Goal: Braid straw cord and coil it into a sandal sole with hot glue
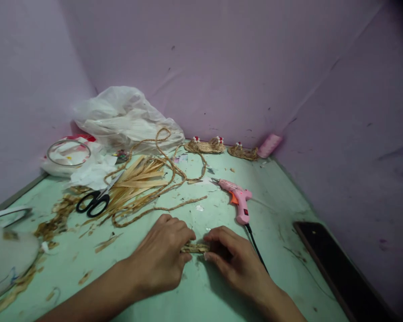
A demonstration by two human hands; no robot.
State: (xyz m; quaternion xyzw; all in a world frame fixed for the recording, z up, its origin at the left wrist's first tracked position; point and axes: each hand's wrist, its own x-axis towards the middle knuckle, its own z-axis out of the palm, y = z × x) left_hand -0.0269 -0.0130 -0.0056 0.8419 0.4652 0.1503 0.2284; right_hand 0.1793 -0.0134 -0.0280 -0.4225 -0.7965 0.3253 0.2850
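Note:
Between my two hands is a short piece of braided straw-coloured fibre (195, 248), held just above the table's near middle. My left hand (164, 252) pinches its left end between thumb and fingers. The right end is gripped by my right hand (231, 252), whose fingers curl round and hide part of it. Beyond my right hand lies a pink glue gun (237, 197) with an orange trigger, its nozzle pointing away to the left. A loose braided cord (161, 209) runs across the table beyond my left hand.
Black-handled scissors (94, 202) rest on dry fibre strips (137, 183) at the left. Behind them sits a white plastic bag (127, 116). Small woven slippers (206, 146) and a pink roll (269, 145) stand by the wall. A dark phone (336, 268) lies at the right edge.

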